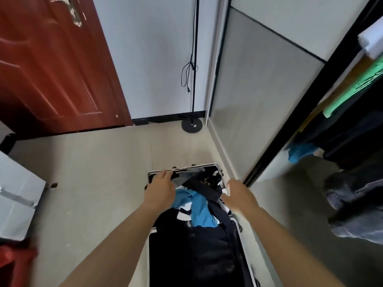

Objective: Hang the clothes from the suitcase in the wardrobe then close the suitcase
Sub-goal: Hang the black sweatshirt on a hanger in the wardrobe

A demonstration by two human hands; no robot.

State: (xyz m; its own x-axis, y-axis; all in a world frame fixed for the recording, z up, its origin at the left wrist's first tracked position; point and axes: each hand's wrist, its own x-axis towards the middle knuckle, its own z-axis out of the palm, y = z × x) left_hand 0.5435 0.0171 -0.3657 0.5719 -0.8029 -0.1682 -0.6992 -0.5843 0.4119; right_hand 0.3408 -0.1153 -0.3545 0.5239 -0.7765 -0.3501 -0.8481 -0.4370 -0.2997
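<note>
My left hand has its grip spread at the open floor suitcase's far rim, right hand grip I cannot tell; blue garment inside looks soft, light, best pinched by a bunched fold.

Up on my left there's a red-brown door with an ornate metal handle. Straight ahead, a black floor lamp pole stands against the white wall on a round base. A black cord dangles beside it, plug hanging above the beige floor. Low on my left are a grey taped box and something red and blurred.
</note>
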